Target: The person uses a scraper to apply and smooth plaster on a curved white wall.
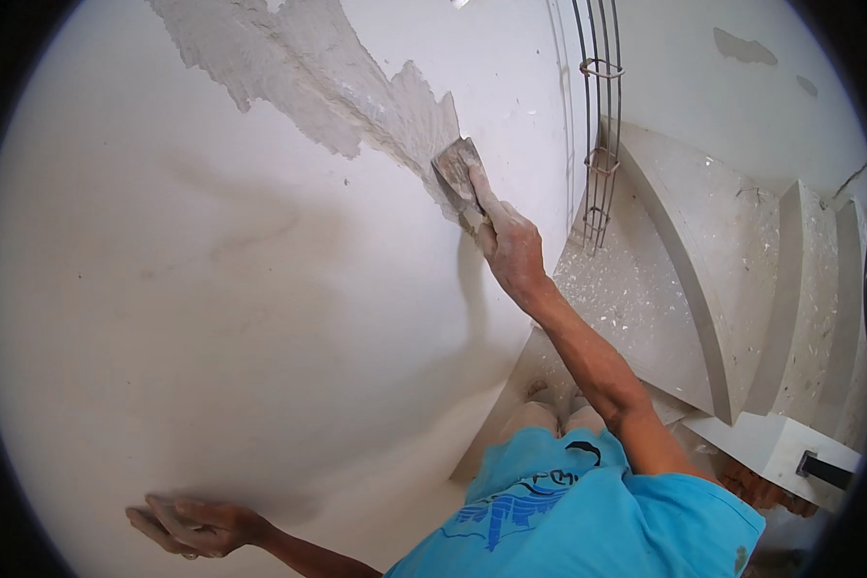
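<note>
My right hand (513, 252) is closed round a putty knife (459, 166), one finger stretched along its wide, plaster-smeared blade. The blade lies against the white wall (260, 318), at the lower right end of a rough grey stripped patch (308, 72). This patch runs up to the top left with ragged edges. Low on the left, my left hand (188, 527) rests against the wall with its fingers stretched out and holds nothing. A ring shows on one of its fingers.
Upright steel bars (602, 125) tied with hoops stand to the right of the wall. Curved stairs (732, 260) strewn with white flakes climb on the right. A white block (775, 453) with a dark bar sits at the lower right. My bare feet (539, 388) stand below.
</note>
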Tool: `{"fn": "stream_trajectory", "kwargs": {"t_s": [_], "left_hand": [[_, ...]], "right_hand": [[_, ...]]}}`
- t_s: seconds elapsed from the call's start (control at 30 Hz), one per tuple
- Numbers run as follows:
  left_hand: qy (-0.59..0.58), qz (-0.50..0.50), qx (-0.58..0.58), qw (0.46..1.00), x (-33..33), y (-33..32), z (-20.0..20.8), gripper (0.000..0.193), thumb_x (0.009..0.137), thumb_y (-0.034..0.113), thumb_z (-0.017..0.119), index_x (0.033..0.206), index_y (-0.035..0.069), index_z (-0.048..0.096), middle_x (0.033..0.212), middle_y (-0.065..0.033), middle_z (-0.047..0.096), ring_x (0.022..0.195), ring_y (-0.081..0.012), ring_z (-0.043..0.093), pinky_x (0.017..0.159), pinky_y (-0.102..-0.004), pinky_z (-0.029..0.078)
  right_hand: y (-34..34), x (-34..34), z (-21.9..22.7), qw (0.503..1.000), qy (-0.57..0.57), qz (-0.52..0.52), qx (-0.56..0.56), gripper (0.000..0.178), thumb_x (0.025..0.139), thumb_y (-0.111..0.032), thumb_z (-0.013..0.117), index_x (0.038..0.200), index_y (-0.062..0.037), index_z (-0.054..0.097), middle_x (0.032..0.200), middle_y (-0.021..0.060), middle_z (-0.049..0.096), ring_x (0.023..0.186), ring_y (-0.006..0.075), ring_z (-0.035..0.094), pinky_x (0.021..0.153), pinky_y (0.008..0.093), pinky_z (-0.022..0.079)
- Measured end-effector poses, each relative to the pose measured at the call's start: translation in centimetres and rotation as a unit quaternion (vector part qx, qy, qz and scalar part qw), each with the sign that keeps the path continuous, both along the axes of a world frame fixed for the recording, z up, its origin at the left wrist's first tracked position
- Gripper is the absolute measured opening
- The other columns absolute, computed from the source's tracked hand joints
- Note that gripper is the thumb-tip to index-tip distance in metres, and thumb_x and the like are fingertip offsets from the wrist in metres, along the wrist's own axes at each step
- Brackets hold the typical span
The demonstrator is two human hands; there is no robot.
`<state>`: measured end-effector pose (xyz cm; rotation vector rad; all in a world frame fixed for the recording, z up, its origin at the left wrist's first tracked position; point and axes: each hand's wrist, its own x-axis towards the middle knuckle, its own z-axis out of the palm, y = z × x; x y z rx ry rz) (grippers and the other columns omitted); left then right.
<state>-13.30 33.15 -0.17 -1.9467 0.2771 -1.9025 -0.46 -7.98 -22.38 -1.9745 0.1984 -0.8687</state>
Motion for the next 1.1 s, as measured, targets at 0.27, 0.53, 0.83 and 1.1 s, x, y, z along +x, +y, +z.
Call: {"fn": "stream_trajectory", "kwargs": {"t_s": [0.27,0.53,0.83,1.1], "left_hand": [[-0.003,-0.006,0.021,1.0,0.1,0.3,0.1,0.032,0.108,0.017,0.048,0.122,-0.004,0.068,0.144,-0.0245,0.054,0.132,-0.035,0.058,0.097,-0.0453,0.059],[-0.006,-0.006,0.017,1.0,0.0,0.3,0.1,0.032,0.107,0.015,0.048,0.123,-0.004,0.068,0.144,-0.0245,0.055,0.133,-0.0359,0.057,0.1,-0.0462,0.058],[-0.005,-0.032,0.014,0.999,0.3,-0.1,-0.1,0.031,0.107,0.013,0.049,0.123,-0.006,0.067,0.144,-0.0268,0.054,0.134,-0.038,0.056,0.099,-0.0464,0.057],[-0.004,-0.025,-0.001,1.0,0.1,-0.1,-0.2,0.031,0.107,0.015,0.049,0.125,-0.005,0.067,0.145,-0.0261,0.054,0.136,-0.0381,0.054,0.102,-0.0469,0.056]], "right_hand": [[-0.8,0.5,2.1,1.0,-0.01,-0.008,0.001,0.079,0.088,0.003,0.059,0.161,-0.0195,0.038,0.078,0.0228,0.058,0.068,0.0384,0.061,0.069,0.0478,0.05],[-1.8,0.9,2.7,1.0,-0.011,-0.007,-0.022,0.083,0.084,0.01,0.054,0.161,-0.0161,0.038,0.078,0.024,0.058,0.069,0.0361,0.061,0.072,0.0455,0.05],[-2.1,0.9,2.7,0.999,-0.035,0.002,-0.031,0.083,0.083,0.012,0.052,0.16,-0.0167,0.04,0.078,0.0271,0.058,0.07,0.0384,0.063,0.073,0.0445,0.051],[-1.7,0.1,2.5,0.998,-0.018,0.03,-0.044,0.085,0.083,0.013,0.054,0.161,-0.0173,0.039,0.079,0.0272,0.058,0.069,0.0376,0.064,0.072,0.0465,0.051]]}}
